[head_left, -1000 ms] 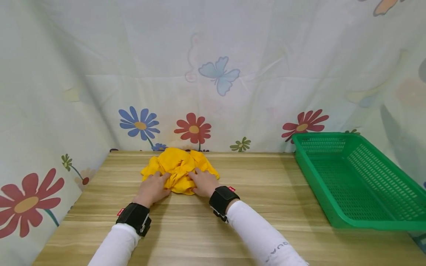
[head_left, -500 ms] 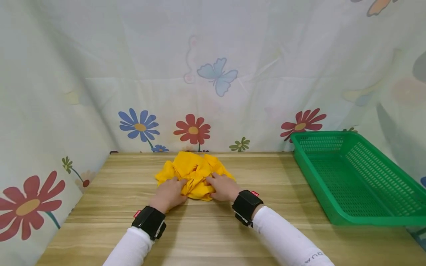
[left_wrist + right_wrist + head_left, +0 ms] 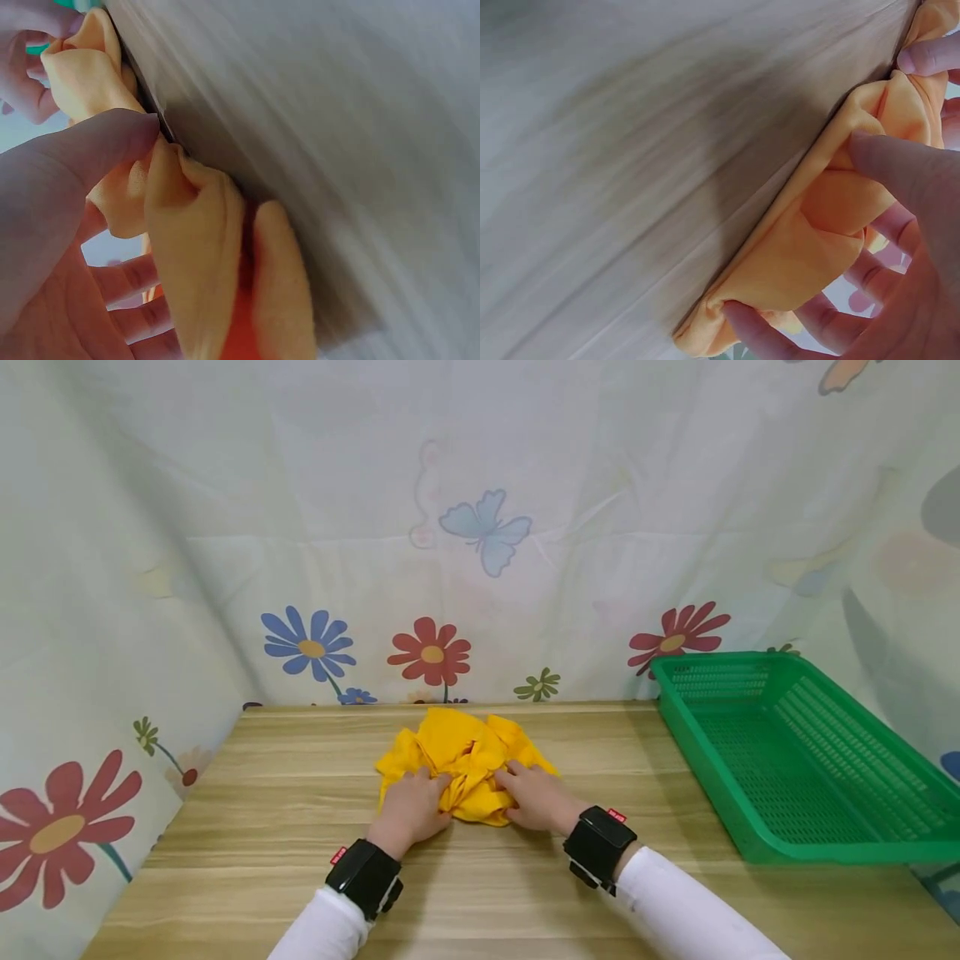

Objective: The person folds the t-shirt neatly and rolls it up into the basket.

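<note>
A crumpled yellow cloth (image 3: 456,735) lies bunched on the wooden table, toward its back. My left hand (image 3: 411,808) holds the near left side of the bundle; in the left wrist view its thumb (image 3: 112,142) presses on the cloth (image 3: 191,240) while the fingers spread behind it. On the opposite side, my right hand (image 3: 542,800) grips the near right part. The right wrist view has the right thumb (image 3: 885,161) on a fold of the cloth (image 3: 787,262), with the fingers curled around the far side. Fingertips are partly hidden among the folds.
To the right stands a green plastic basket (image 3: 701,777) with mesh sides and nothing in it. A curtain (image 3: 337,485) printed with flowers and butterflies hangs right behind the table (image 3: 300,752). Black bands (image 3: 365,878) circle both wrists.
Both hands have slid the cloth bundle to the right and slightly toward me across the table, keeping their hold on it. The basket stays in place.
</note>
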Motion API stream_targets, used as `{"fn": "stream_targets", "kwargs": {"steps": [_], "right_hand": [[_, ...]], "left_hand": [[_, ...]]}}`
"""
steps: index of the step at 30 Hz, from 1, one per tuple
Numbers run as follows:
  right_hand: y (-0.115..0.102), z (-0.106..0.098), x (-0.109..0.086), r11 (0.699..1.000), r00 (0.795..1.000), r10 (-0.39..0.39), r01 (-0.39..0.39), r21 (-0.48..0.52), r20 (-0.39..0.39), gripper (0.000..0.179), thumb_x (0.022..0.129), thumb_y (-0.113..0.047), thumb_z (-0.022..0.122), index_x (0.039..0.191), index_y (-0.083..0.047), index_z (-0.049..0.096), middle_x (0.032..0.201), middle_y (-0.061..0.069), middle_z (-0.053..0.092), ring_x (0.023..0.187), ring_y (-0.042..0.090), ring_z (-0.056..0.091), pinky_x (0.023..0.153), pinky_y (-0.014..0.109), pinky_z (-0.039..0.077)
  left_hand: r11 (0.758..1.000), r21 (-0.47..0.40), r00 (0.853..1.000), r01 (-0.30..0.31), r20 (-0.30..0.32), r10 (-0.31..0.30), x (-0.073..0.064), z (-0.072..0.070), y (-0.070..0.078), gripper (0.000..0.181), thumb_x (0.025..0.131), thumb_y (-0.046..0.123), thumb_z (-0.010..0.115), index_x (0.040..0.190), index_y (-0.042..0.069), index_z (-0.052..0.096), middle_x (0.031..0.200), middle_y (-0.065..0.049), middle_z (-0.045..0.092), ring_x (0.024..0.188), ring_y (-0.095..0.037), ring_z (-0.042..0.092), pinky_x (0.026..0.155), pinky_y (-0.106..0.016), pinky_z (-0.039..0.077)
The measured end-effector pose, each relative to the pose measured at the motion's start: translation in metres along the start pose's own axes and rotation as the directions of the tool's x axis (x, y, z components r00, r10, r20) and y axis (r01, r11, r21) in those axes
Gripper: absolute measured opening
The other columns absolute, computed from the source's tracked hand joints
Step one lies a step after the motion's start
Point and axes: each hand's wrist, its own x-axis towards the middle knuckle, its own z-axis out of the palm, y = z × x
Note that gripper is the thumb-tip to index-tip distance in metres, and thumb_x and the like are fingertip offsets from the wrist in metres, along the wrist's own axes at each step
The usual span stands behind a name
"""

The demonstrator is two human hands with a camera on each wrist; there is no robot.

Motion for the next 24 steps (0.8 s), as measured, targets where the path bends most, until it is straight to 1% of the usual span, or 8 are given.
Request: {"fn": "stream_targets", "kwargs": {"steps": [3, 5, 10, 12, 15, 18, 21, 24], "right_hand": [[0.003, 0.000, -0.008, 1.000, 1.000, 0.004, -0.004, -0.003, -0.006, 0.035, 0.082, -0.022, 0.073, 0.112, -0.012, 0.058, 0.103, 0.007, 0.054, 0.084, 0.023, 0.052, 0.081, 0.040, 0.048], [0.005, -0.001, -0.014, 1.000, 1.000, 0.010, -0.010, 0.001, -0.008, 0.035, 0.081, -0.021, 0.074, 0.111, -0.011, 0.058, 0.103, 0.008, 0.054, 0.084, 0.024, 0.052, 0.081, 0.041, 0.048], [0.008, -0.001, -0.030, 1.000, 0.999, 0.027, -0.027, 0.004, -0.019, 0.033, 0.081, -0.020, 0.074, 0.107, -0.011, 0.057, 0.101, 0.009, 0.054, 0.082, 0.025, 0.051, 0.079, 0.042, 0.048], [0.009, -0.001, -0.037, 1.000, 0.999, 0.031, -0.031, 0.001, -0.031, 0.032, 0.080, -0.019, 0.074, 0.106, -0.011, 0.057, 0.100, 0.008, 0.054, 0.081, 0.024, 0.051, 0.079, 0.042, 0.047], [0.011, -0.001, -0.048, 1.000, 0.998, 0.029, -0.030, -0.009, -0.054, 0.031, 0.080, -0.019, 0.075, 0.104, -0.011, 0.056, 0.099, 0.009, 0.054, 0.080, 0.025, 0.051, 0.079, 0.044, 0.047], [0.013, -0.002, -0.058, 1.000, 0.997, 0.026, -0.027, -0.011, -0.072, 0.030, 0.080, -0.019, 0.074, 0.103, -0.012, 0.055, 0.098, 0.008, 0.054, 0.081, 0.026, 0.051, 0.079, 0.046, 0.047], [0.015, -0.003, -0.068, 0.999, 0.996, 0.036, -0.038, -0.015, -0.084, 0.028, 0.080, -0.018, 0.074, 0.100, -0.013, 0.055, 0.097, 0.007, 0.053, 0.079, 0.027, 0.051, 0.072, 0.044, 0.048], [0.017, -0.003, -0.075, 0.998, 0.995, 0.053, -0.055, -0.021, -0.083, 0.028, 0.080, -0.019, 0.074, 0.100, -0.014, 0.055, 0.096, 0.006, 0.053, 0.078, 0.026, 0.052, 0.069, 0.044, 0.049]], "left_hand": [[1.000, 0.018, 1.000, -0.011, -0.015, 0.011, 0.000, 0.002, 0.009, 0.051, 0.077, 0.033, 0.075, 0.122, 0.014, 0.060, 0.107, -0.016, 0.060, 0.089, -0.034, 0.060, 0.069, -0.046, 0.052], [0.999, 0.027, 1.000, -0.018, -0.011, 0.018, 0.000, 0.002, 0.014, 0.051, 0.077, 0.034, 0.075, 0.122, 0.015, 0.060, 0.106, -0.015, 0.061, 0.088, -0.033, 0.060, 0.068, -0.045, 0.052], [0.999, 0.027, 0.999, -0.030, 0.014, 0.029, 0.001, 0.003, 0.028, 0.053, 0.077, 0.036, 0.075, 0.124, 0.016, 0.060, 0.110, -0.014, 0.060, 0.091, -0.032, 0.059, 0.071, -0.044, 0.052], [0.999, 0.024, 0.999, -0.038, 0.016, 0.038, 0.000, 0.003, 0.034, 0.053, 0.077, 0.036, 0.075, 0.124, 0.016, 0.060, 0.111, -0.015, 0.060, 0.092, -0.032, 0.059, 0.072, -0.044, 0.052], [0.998, 0.030, 0.998, -0.056, 0.005, 0.056, -0.001, 0.002, 0.043, 0.052, 0.076, 0.035, 0.075, 0.123, 0.016, 0.061, 0.110, -0.014, 0.061, 0.092, -0.032, 0.060, 0.071, -0.043, 0.051], [0.996, 0.049, 0.997, -0.074, -0.010, 0.075, -0.002, 0.003, 0.051, 0.051, 0.075, 0.036, 0.076, 0.120, 0.017, 0.062, 0.107, -0.012, 0.062, 0.089, -0.031, 0.060, 0.066, -0.041, 0.051], [0.993, 0.071, 0.996, -0.092, -0.011, 0.093, -0.002, 0.006, 0.058, 0.050, 0.075, 0.037, 0.076, 0.120, 0.017, 0.062, 0.104, -0.011, 0.062, 0.087, -0.030, 0.060, 0.062, -0.040, 0.051], [0.991, 0.084, 0.994, -0.104, -0.002, 0.105, -0.003, 0.006, 0.066, 0.051, 0.076, 0.039, 0.075, 0.120, 0.017, 0.062, 0.105, -0.012, 0.062, 0.087, -0.029, 0.060, 0.062, -0.039, 0.051]]}}
